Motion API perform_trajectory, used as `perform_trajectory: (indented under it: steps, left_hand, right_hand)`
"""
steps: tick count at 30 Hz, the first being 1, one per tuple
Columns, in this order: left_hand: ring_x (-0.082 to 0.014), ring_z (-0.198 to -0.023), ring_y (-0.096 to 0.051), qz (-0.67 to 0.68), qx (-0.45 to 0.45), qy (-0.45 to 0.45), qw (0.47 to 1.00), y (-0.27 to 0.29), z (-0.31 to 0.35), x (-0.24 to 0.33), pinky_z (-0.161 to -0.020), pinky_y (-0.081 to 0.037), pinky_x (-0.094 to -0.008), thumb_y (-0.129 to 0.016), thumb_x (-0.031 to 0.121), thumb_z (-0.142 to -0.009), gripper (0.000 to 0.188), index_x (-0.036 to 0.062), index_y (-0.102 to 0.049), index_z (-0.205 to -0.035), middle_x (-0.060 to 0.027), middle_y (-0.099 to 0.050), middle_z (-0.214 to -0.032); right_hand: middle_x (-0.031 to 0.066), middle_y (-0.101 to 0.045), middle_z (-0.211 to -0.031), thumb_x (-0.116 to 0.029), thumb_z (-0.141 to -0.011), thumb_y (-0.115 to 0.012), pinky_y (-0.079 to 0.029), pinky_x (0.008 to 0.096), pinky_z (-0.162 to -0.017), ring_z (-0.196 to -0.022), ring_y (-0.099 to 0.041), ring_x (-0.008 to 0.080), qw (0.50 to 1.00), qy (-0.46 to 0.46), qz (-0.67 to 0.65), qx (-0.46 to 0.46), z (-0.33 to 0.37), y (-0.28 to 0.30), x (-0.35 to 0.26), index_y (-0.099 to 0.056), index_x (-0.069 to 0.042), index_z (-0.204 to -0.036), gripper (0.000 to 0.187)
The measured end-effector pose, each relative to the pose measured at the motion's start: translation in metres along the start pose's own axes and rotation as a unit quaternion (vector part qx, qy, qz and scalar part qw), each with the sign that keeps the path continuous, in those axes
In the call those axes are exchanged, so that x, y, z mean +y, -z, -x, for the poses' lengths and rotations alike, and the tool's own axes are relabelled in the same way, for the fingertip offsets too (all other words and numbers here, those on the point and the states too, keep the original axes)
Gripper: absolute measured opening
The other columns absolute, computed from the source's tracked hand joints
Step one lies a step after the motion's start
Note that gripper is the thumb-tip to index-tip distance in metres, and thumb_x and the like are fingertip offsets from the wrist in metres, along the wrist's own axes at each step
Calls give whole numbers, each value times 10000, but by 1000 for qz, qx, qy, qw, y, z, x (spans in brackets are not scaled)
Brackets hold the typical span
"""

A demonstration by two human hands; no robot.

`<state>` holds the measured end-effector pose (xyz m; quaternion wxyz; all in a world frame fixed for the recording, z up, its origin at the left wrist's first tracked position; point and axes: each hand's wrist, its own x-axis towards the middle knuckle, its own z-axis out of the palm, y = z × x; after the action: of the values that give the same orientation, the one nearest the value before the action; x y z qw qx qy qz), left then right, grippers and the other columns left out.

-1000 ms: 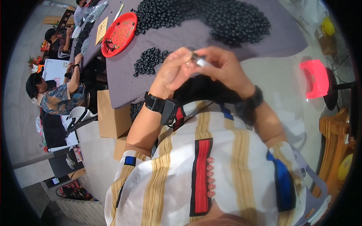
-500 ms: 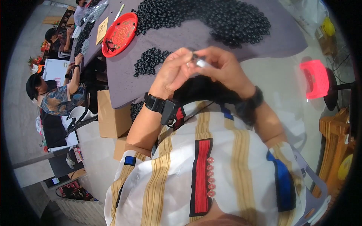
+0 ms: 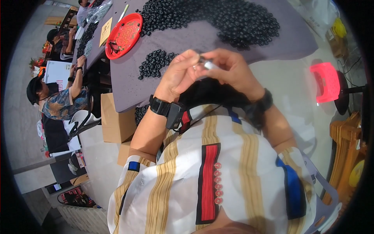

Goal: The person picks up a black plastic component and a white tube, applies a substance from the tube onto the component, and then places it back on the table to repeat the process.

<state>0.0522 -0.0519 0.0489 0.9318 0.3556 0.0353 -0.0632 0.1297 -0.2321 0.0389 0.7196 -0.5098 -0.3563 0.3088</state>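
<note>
My left hand (image 3: pixel 180 72) and my right hand (image 3: pixel 235 70) meet over the near edge of a cloth-covered table (image 3: pixel 183 39). The left thumb and fingers pinch a small dark piece (image 3: pixel 201 59), mostly hidden by the fingertips. Between the right thumb and fingers is a small whitish, shiny object (image 3: pixel 210 65), blurred, its end against the dark piece. Just beyond the left hand lies a small group of round black pieces with holes (image 3: pixel 152 64). A much larger heap of the same black pieces (image 3: pixel 245 23) spreads across the far side.
At the left table edge stands a red round tray (image 3: pixel 134 39) holding small bits. A cardboard box (image 3: pixel 117 123) is below it. Co-workers sit further left, one in a patterned shirt (image 3: pixel 64 103). To the right are a pink plastic stool (image 3: pixel 326 82) and wooden furniture (image 3: pixel 343 144).
Both hands stay in nearly the same place, with only slight finger movement around the small pieces. The co-worker at the left shifts a little.
</note>
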Motion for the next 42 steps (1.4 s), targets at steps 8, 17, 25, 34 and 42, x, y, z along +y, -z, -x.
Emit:
perform_trajectory:
  steps: [8, 17, 25, 34, 42]
  left_hand:
    - [-147, -723, -619, -26, 2, 1, 1000, 6, -1, 0, -715, -545, -297, -555, 104, -940, 123, 39, -538, -837, -74, -628, -809]
    - [-145, -744, -609, -57, 16, -9, 998, 4, 4, 1, -722, -541, -295, -569, 112, -932, 135, 44, -538, -820, -77, -618, -806]
    - [-169, -748, -630, -15, 22, -27, 999, 11, 2, 2, -724, -582, -328, -590, 58, -898, 66, 10, -613, -860, -107, -636, -834]
    - [-132, -589, -602, -242, 358, -176, 884, 58, 29, 54, -602, -561, -281, -668, 25, -832, 61, 11, -612, -851, -55, -616, -701]
    - [-115, -587, -579, -336, 395, -248, 818, 66, 28, 66, -588, -538, -250, -656, 59, -850, 165, -7, -626, -998, -42, -614, -747]
  right_hand:
    - [-38, -614, -788, -137, -847, -701, -368, 155, -490, -607, -489, 5, 1000, -4, 6, 3, 0, -1, -2, -610, -59, -1146, 322]
    - [-22, -624, -790, -96, -833, -698, -373, 160, -484, -567, -487, 19, 1000, -18, 19, -1, -1, 1, 5, -635, -44, -1126, 304]
    - [-9, -618, -792, -30, -847, -637, -384, 170, -492, -555, -485, 27, 1000, -14, -2, 24, -3, -5, 8, -617, -38, -1164, 318]
    - [-13, -564, -726, -48, -867, -604, -368, 171, -486, -550, -471, 26, 997, -25, 8, 77, -1, -2, 6, -613, -38, -1150, 284]
    - [-15, -585, -784, -36, -849, -619, -375, 167, -510, -571, -471, 29, 995, -66, 10, 69, -1, -7, 9, -612, -37, -1137, 288]
